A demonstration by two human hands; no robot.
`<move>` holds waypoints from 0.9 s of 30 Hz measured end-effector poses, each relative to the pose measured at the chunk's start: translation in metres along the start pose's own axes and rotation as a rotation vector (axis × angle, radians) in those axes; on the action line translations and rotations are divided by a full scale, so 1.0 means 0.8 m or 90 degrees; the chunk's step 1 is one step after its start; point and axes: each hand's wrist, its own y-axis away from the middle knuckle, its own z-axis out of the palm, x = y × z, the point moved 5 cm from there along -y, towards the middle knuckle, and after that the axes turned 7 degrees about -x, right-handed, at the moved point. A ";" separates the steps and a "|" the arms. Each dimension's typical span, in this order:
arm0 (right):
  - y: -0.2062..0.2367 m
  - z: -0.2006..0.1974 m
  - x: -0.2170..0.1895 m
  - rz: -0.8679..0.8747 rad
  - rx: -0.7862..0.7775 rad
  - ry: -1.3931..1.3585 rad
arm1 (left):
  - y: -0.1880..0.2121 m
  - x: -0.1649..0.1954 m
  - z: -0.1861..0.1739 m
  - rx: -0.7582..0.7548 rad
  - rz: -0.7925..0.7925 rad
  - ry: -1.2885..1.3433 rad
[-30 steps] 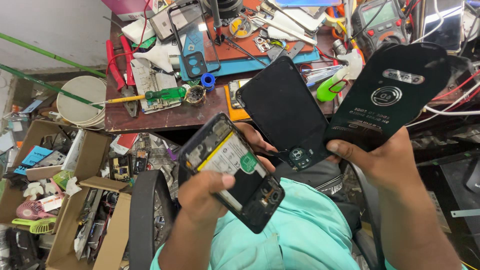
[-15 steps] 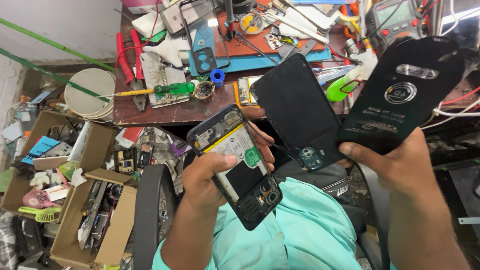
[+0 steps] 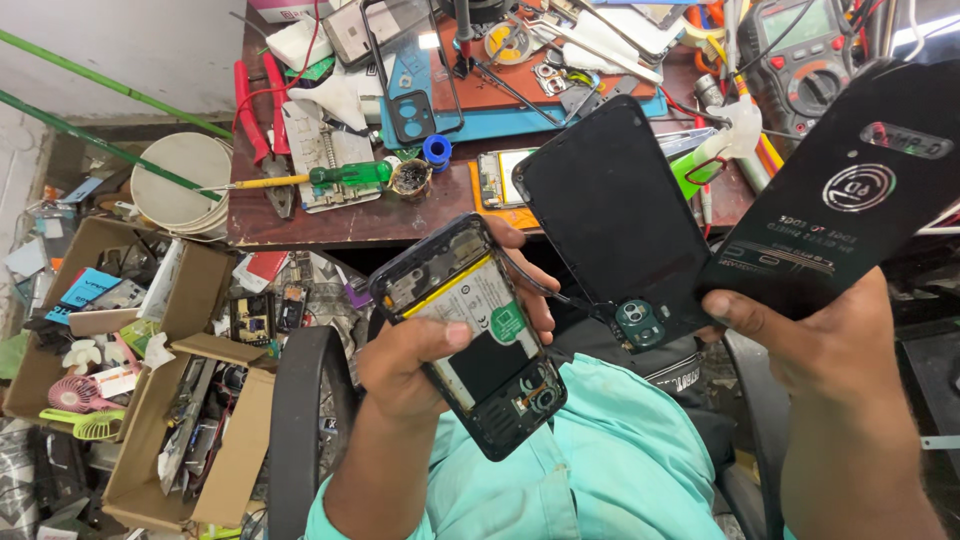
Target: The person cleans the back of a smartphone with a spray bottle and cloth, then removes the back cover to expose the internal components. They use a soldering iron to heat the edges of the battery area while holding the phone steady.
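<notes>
Compared with one second ago, the left hand is holding the opened phone a little more upright and closer to the wooden workbench, while the right hand is keeping almost the same place.

The left hand's fingers are closing around the opened phone from its sides, with the thumb lying on the pale battery. The phone is staying above the lap, over the turquoise shirt, with its inside facing up. The right hand is pinching two flat parts together at their lower edges: the black back cover with its green camera ring, and a black sheet with white print fanned out beside it.

So the back is already off and the inside is showing; closing the phone is still left, as it seems. On the workbench a green-handled screwdriver, red pliers and a multimeter are lying. Cardboard boxes with spare parts are standing on the floor at the left.
</notes>
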 end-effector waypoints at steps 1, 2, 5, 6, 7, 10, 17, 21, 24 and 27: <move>0.000 0.001 -0.002 -0.012 -0.007 -0.012 | 0.002 0.001 -0.001 0.009 0.012 -0.001; 0.001 0.001 -0.003 -0.013 0.001 -0.028 | 0.003 0.003 -0.001 0.017 0.023 -0.003; 0.002 0.002 -0.008 -0.031 0.009 -0.074 | 0.002 0.008 -0.002 0.033 0.057 -0.002; 0.002 0.002 -0.011 -0.045 -0.001 -0.089 | 0.002 0.009 -0.002 0.037 0.069 0.000; 0.002 0.002 -0.013 -0.051 0.001 -0.095 | 0.002 0.010 0.000 0.038 0.069 0.000; 0.001 0.002 -0.017 -0.052 0.011 -0.103 | 0.001 0.012 0.003 0.039 0.071 -0.004; -0.002 0.006 -0.017 -0.060 -0.002 -0.142 | 0.005 0.010 -0.002 0.058 0.069 -0.029; -0.009 -0.001 -0.011 -0.063 0.045 -0.158 | 0.000 0.008 -0.004 0.049 0.077 0.006; -0.022 -0.008 -0.008 -0.078 0.093 -0.148 | -0.004 0.006 -0.007 0.054 0.064 0.043; -0.053 -0.008 -0.003 -0.067 0.140 -0.115 | -0.006 0.006 -0.010 0.039 0.077 0.051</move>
